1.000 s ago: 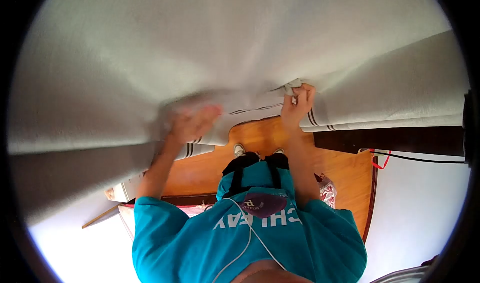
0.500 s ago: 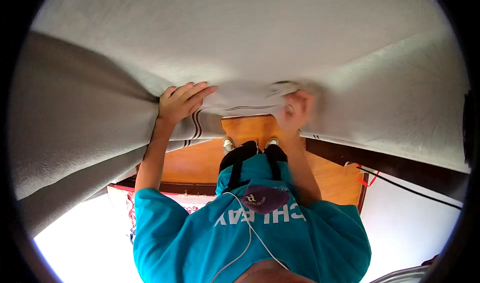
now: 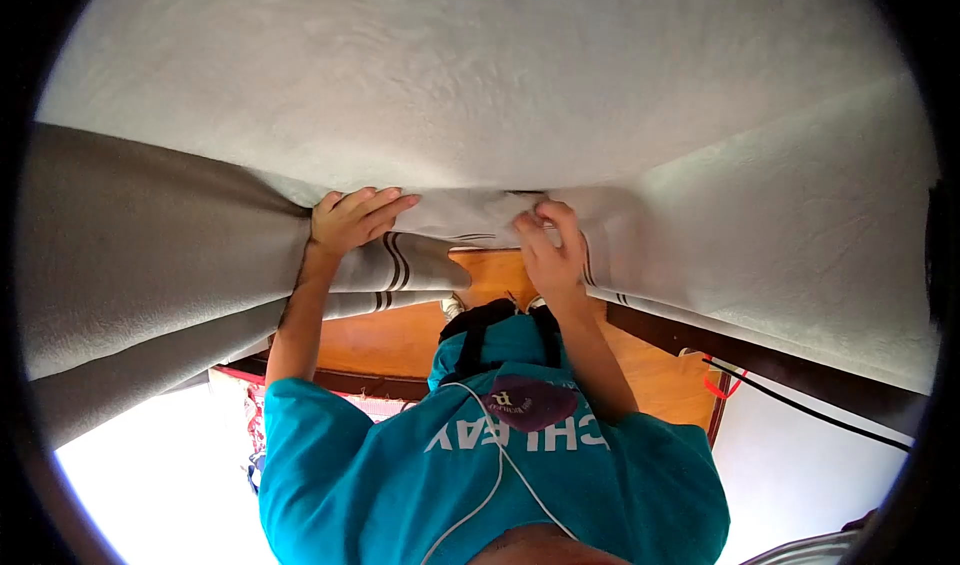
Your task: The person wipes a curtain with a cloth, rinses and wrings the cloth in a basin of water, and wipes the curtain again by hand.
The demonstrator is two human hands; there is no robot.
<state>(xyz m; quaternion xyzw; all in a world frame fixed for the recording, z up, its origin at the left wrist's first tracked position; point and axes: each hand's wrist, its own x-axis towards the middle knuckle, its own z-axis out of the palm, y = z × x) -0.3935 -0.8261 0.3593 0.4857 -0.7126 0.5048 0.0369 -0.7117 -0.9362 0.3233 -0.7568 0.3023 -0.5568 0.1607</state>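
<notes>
Large grey cloth (image 3: 480,85) fills the upper view and hangs in folds on both sides, with dark stripes near its lower edge. My left hand (image 3: 358,219) lies against it left of centre, fingers spread and lightly bent. My right hand (image 3: 550,240) is right of centre, fingers curled together at a small fold of the cloth beside a short dark gap. What lies between those fingertips is partly hidden.
Below the cloth is an orange-brown wooden floor (image 3: 370,342), with my shoes on it. A dark wooden edge (image 3: 650,327) runs under the cloth at right, near a black cable (image 3: 820,405) and a red loop (image 3: 738,383). Red patterned fabric is at lower left.
My left hand has gone from a blurred sweep to resting on the cloth. My right hand has moved left and slightly down. The left folds have spread, and the bunched bit at my right fingers looks smaller.
</notes>
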